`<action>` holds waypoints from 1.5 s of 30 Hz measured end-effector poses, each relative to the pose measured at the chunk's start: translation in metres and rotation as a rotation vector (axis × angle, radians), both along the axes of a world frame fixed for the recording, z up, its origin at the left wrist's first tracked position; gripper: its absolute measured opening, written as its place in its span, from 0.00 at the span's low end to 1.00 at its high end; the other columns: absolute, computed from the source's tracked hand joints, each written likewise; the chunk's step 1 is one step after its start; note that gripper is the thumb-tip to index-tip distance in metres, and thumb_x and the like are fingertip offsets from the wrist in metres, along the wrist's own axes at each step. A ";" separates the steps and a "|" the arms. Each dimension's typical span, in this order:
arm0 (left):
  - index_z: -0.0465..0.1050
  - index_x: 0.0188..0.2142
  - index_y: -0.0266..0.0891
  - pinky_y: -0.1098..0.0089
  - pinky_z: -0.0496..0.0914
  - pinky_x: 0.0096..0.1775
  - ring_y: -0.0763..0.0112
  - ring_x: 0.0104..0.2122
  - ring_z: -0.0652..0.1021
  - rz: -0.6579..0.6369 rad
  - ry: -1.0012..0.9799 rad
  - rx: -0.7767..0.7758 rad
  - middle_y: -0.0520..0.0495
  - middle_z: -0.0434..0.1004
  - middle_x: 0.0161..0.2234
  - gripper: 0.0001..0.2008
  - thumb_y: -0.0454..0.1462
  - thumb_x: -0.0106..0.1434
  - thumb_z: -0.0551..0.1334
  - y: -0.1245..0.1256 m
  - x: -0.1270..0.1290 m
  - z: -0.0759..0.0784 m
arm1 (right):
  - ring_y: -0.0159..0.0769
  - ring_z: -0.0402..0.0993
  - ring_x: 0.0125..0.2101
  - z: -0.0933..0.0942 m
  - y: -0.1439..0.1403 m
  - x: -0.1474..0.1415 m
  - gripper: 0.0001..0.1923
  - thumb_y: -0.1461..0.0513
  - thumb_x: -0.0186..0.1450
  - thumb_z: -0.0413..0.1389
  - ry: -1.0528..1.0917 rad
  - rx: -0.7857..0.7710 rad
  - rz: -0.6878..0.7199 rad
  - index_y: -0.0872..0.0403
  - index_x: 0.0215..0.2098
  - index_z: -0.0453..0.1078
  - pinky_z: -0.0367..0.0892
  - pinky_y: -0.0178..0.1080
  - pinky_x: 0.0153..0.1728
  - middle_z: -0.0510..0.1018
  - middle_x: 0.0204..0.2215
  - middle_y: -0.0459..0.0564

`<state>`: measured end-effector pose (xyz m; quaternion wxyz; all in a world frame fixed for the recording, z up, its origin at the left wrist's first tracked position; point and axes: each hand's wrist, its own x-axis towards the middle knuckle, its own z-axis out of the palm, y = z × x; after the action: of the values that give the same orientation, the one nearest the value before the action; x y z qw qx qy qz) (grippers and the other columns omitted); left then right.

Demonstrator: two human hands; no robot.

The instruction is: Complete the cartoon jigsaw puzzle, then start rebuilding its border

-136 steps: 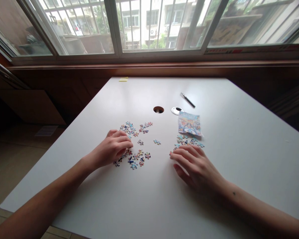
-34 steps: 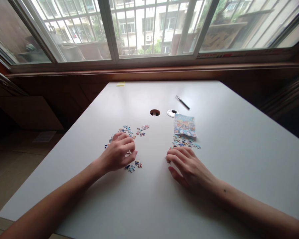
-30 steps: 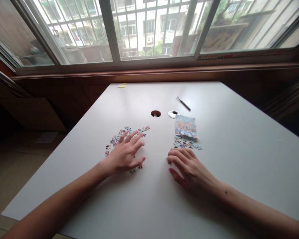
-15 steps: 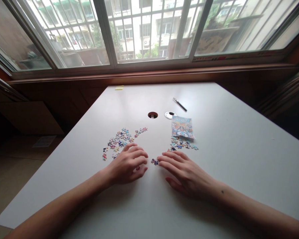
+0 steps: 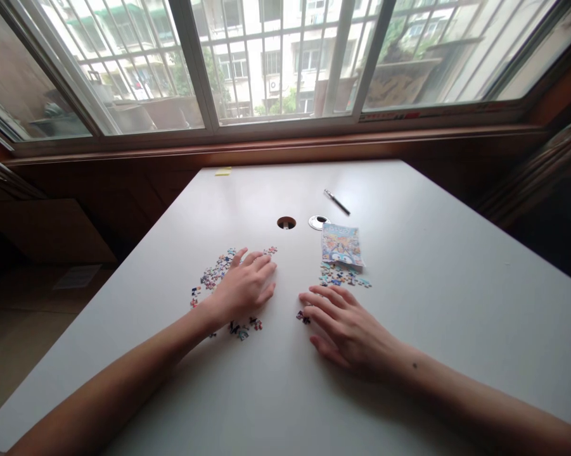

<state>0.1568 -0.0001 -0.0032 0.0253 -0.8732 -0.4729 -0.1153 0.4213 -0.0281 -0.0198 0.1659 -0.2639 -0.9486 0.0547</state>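
My left hand is over the left part of a spread of small jigsaw pieces, fingers apart and pointing away from me. It hides some of the pieces beneath. Nearer to me, below that wrist, lie a few more puzzle pieces. My right hand rests low over the table with its fingers spread. By its fingertips is a small dark joined bit of puzzle, partly covered by the fingers. Just beyond this hand is another group of pieces.
A printed picture packet lies behind the right-hand pieces. Farther back are a black-and-silver pen, a round cable hole and its metal cover. A yellow sticker marks the far edge of the white table, below the window.
My left hand has moved away from me onto the loose pieces, uncovering the nearer ones. My right hand has stayed almost in place; the dark bit by its fingertips sits slightly closer to me. The view has shifted slightly.
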 end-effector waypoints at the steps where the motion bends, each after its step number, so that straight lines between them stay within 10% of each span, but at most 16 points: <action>1: 0.70 0.51 0.40 0.48 0.48 0.64 0.55 0.58 0.68 -0.017 -0.011 -0.009 0.42 0.72 0.56 0.13 0.38 0.68 0.56 -0.005 0.004 0.000 | 0.51 0.63 0.58 0.000 0.000 0.000 0.14 0.58 0.67 0.53 0.003 -0.006 -0.006 0.54 0.50 0.67 0.57 0.53 0.57 0.71 0.57 0.56; 10: 0.73 0.43 0.44 0.58 0.55 0.62 0.67 0.47 0.76 -0.274 -0.272 -0.143 0.50 0.81 0.42 0.11 0.31 0.64 0.57 -0.043 0.017 0.005 | 0.50 0.59 0.62 0.001 0.000 0.002 0.20 0.61 0.67 0.53 -0.006 -0.048 0.090 0.54 0.56 0.62 0.55 0.53 0.60 0.68 0.61 0.57; 19: 0.78 0.36 0.41 0.52 0.63 0.49 0.56 0.44 0.73 0.234 -0.166 0.142 0.46 0.81 0.39 0.10 0.32 0.64 0.57 0.005 -0.038 -0.004 | 0.48 0.66 0.54 -0.001 0.002 0.000 0.14 0.63 0.67 0.52 0.077 -0.021 0.028 0.53 0.51 0.65 0.60 0.51 0.55 0.74 0.50 0.56; 36: 0.72 0.55 0.50 0.53 0.56 0.57 0.57 0.51 0.70 -0.226 -0.100 -0.069 0.47 0.75 0.48 0.19 0.34 0.66 0.57 -0.023 -0.002 -0.003 | 0.50 0.63 0.58 -0.001 0.001 0.001 0.14 0.62 0.67 0.53 0.036 -0.019 0.098 0.54 0.51 0.65 0.60 0.54 0.57 0.72 0.57 0.57; 45: 0.71 0.52 0.43 0.49 0.53 0.59 0.53 0.58 0.67 0.085 -0.089 0.069 0.45 0.73 0.56 0.16 0.32 0.66 0.55 0.008 -0.027 -0.009 | 0.52 0.61 0.61 0.000 0.002 0.001 0.13 0.61 0.66 0.53 0.004 -0.043 0.072 0.53 0.49 0.65 0.59 0.55 0.57 0.67 0.62 0.58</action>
<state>0.1294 0.0084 -0.0121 0.0393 -0.8448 -0.5061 -0.1691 0.4218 -0.0264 -0.0196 0.1599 -0.2332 -0.9557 0.0817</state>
